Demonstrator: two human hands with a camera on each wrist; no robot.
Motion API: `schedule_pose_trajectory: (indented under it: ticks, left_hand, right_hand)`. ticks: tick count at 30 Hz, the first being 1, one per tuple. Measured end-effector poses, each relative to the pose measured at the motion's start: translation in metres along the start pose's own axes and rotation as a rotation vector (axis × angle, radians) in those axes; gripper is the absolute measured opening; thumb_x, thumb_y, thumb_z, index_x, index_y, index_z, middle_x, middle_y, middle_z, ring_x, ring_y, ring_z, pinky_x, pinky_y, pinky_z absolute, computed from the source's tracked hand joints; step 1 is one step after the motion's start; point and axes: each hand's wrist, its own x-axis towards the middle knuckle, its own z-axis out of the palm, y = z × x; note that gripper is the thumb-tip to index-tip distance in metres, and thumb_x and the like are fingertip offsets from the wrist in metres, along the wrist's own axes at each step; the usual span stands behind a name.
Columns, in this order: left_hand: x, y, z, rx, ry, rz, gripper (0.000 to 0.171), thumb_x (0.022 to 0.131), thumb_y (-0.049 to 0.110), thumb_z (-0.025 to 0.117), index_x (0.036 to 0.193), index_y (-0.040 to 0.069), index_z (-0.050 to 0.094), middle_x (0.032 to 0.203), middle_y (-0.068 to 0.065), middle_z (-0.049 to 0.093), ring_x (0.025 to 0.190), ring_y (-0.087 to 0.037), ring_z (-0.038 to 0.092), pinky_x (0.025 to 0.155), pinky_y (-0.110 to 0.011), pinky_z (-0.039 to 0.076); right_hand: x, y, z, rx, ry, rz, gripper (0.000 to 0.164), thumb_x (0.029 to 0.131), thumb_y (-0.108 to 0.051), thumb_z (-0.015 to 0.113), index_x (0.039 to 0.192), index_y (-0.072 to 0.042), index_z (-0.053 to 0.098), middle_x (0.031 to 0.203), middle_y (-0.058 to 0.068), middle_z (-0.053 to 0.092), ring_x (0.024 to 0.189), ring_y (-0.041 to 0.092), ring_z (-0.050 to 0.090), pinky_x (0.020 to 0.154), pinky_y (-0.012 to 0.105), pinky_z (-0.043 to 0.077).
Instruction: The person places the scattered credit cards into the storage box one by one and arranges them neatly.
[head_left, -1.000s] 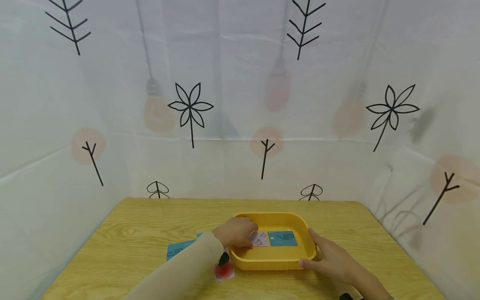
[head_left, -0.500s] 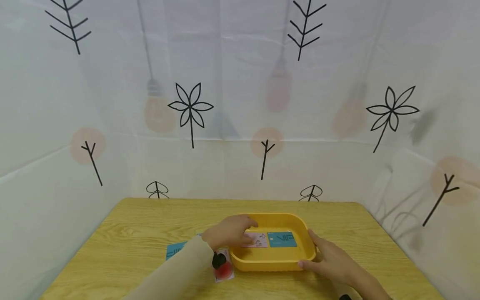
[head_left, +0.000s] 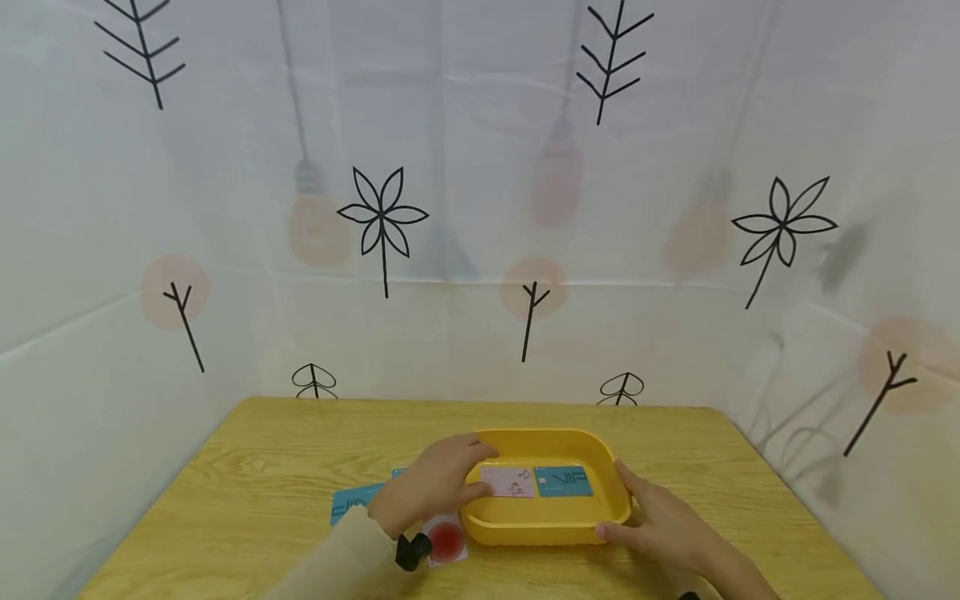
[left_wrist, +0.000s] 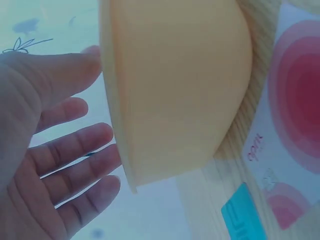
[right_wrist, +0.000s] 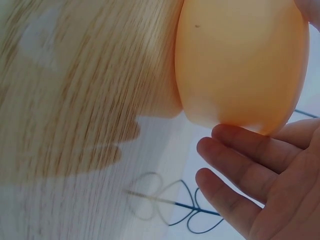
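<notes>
A yellow plastic tray stands on the table, with a pink patterned card and a blue VIP card lying side by side on its floor. My left hand is at the tray's left rim, fingers apart and nothing held; in the left wrist view its thumb touches or nearly touches the rim. My right hand holds the tray's right end between thumb and fingers. Its fingers lie against the outer wall in the right wrist view. A white card with red circles lies left of the tray, partly hidden.
Another blue card lies on the wooden table, left of my left forearm. A sliver of one more blue card shows behind that hand. White printed fabric surrounds the table's back and sides.
My left hand has drawn back leftward from over the pink card to the tray's left rim, leaving that card in full view. The right hand stays at the tray's right end.
</notes>
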Motion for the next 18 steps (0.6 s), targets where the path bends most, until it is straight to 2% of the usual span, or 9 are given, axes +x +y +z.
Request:
schedule_pose_trajectory:
  ticks: [6, 12, 18]
  left_hand:
    - [-0.013, 0.001, 0.003, -0.012, 0.031, -0.009, 0.046, 0.089, 0.038, 0.067, 0.129, 0.018, 0.057, 0.117, 0.003, 0.058, 0.102, -0.012, 0.056, 0.089, -0.032, 0.047]
    - [-0.024, 0.0, 0.008, -0.035, 0.118, 0.013, 0.043, 0.088, 0.034, 0.069, 0.126, 0.016, 0.059, 0.112, 0.003, 0.058, 0.095, -0.009, 0.055, 0.085, -0.029, 0.048]
    - [-0.033, -0.006, 0.011, -0.067, 0.207, 0.044, 0.043, 0.087, 0.031, 0.07, 0.126, 0.014, 0.059, 0.105, 0.004, 0.056, 0.085, -0.008, 0.053, 0.075, -0.024, 0.048]
  right_hand:
    - [0.0, 0.0, 0.0, 0.002, -0.013, 0.01, 0.106, 0.077, -0.063, 0.066, 0.145, 0.008, 0.028, 0.14, 0.028, 0.042, 0.125, 0.044, 0.044, 0.095, 0.06, 0.038]
    - [-0.001, -0.001, 0.0, -0.002, -0.009, 0.002, 0.104, 0.078, -0.062, 0.066, 0.145, 0.009, 0.029, 0.139, 0.028, 0.044, 0.124, 0.043, 0.045, 0.094, 0.059, 0.039]
    - [0.0, -0.002, 0.0, -0.008, 0.013, -0.008, 0.106, 0.076, -0.064, 0.067, 0.144, 0.009, 0.029, 0.138, 0.028, 0.044, 0.124, 0.042, 0.046, 0.095, 0.058, 0.038]
